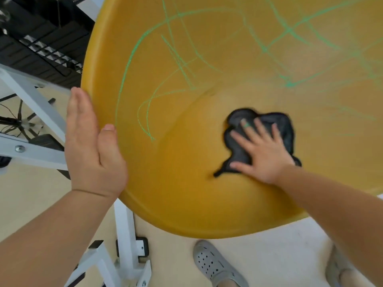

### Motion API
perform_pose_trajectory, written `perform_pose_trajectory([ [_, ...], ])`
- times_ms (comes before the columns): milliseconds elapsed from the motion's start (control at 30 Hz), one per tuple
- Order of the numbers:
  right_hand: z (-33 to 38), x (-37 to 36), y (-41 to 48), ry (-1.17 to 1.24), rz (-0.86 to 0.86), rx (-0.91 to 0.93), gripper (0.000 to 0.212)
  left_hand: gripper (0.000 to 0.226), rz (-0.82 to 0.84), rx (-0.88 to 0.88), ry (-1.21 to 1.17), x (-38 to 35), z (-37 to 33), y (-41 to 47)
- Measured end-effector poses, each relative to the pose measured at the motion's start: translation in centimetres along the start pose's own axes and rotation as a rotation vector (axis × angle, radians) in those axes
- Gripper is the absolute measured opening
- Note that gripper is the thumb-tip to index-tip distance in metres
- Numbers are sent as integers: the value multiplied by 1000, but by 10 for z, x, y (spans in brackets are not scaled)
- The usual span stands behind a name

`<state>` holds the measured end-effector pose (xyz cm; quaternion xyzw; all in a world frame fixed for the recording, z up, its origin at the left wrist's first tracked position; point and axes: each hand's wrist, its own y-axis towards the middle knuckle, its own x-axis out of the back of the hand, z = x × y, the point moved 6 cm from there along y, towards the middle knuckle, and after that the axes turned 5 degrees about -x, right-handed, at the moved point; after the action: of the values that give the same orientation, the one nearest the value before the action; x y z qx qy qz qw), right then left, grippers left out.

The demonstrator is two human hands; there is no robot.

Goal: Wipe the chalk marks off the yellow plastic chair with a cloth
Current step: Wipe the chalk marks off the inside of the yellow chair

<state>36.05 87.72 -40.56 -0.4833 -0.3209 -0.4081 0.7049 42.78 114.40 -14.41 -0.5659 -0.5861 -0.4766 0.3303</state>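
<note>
The yellow plastic chair (pixel 176 183) fills most of the view, its seat facing me. Green chalk marks (pixel 180 63) run in loops and crossing lines over the upper part of the seat; the part near the front edge shows none. A dark cloth (pixel 275 123) lies crumpled on the seat at the centre right. My right hand (pixel 261 152) presses flat on the cloth with fingers spread, and one finger carries a green chalk smear. My left hand (pixel 89 146) rests against the chair's left rim, fingers straight along the outside and thumb on the inner edge.
A white metal frame (pixel 33 94) with bolted bars stands to the left, and its feet (pixel 124 245) are below the chair. Black equipment (pixel 41 38) sits at the upper left. My two grey perforated shoes (pixel 215 264) stand on the pale floor under the chair's front edge.
</note>
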Motion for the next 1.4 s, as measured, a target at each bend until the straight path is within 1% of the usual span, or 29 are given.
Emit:
perform_pose_trajectory([
  [67, -25, 8, 14, -34, 21, -200, 94, 70, -5, 7, 2, 0, -1, 0],
  [100, -23, 10, 18, 15, 34, -298, 94, 70, -7, 11, 3, 0, -1, 0],
  [167, 9, 13, 24, 233, 97, -491, 95, 70, -10, 14, 4, 1, 0, -1],
  [200, 37, 14, 26, 361, 142, -544, 95, 70, -11, 15, 4, 1, 1, -1],
  [233, 70, 16, 28, 467, 179, -536, 93, 71, -9, 19, 5, 0, 2, -1],
  [267, 107, 20, 27, 549, 198, -473, 88, 71, -5, 23, 7, 0, 3, -1],
  [367, 194, 40, -3, 726, 190, -170, 76, 72, -2, 20, 9, 0, 4, -1],
  [433, 210, 47, -34, 782, 232, 39, 75, 71, -3, 14, 7, 0, 3, -1],
  [500, 193, 39, -63, 751, 312, 175, 79, 71, 3, 8, -6, 0, 3, -1],
  [533, 175, 29, -72, 678, 339, 193, 84, 71, 5, 7, -15, 0, 2, -2],
  [567, 153, 18, -75, 574, 359, 167, 92, 71, 5, 6, -25, 0, 2, -2],
  [633, 102, 2, -65, 375, 356, 2, 122, 70, 5, 3, -43, 0, 2, -2],
  [667, 76, 0, -52, 322, 329, -103, 138, 71, 6, 0, -45, 0, 2, -2],
  [700, 55, 3, -35, 290, 298, -193, 149, 71, 8, -6, -43, 0, 2, -2],
  [767, 27, 17, 4, 255, 221, -302, 159, 71, 14, -22, -38, 0, 1, -1],
  [867, 15, 42, 61, 262, 105, -347, 163, 71, 12, -19, -39, 0, 2, -1],
  [933, 24, 55, 89, 317, 62, -326, 157, 70, 7, -21, -39, -1, 4, -2],
  [1033, 69, 65, 101, 418, 19, -213, 133, 70, 14, -39, -27, -2, 5, -1],
  [1133, 135, 60, 66, 420, 46, -16, 119, 71, 23, -45, -10, -1, 4, 0],
  [1233, 180, 54, -2, 520, 109, 190, 104, 70, 20, -44, -7, 0, 3, 0],
  [1267, 185, 51, -23, 551, 134, 248, 99, 71, 21, -42, -5, 0, 3, 0],
  [1333, 179, 41, -46, 532, 135, 341, 89, 71, 27, -34, -7, 0, 4, 0],
  [1367, 167, 37, -42, 492, 108, 346, 84, 72, 28, -30, -13, 0, 4, 0],
  [1400, 151, 34, -29, 437, 68, 310, 81, 71, 28, -27, -17, 0, 4, 0],
])
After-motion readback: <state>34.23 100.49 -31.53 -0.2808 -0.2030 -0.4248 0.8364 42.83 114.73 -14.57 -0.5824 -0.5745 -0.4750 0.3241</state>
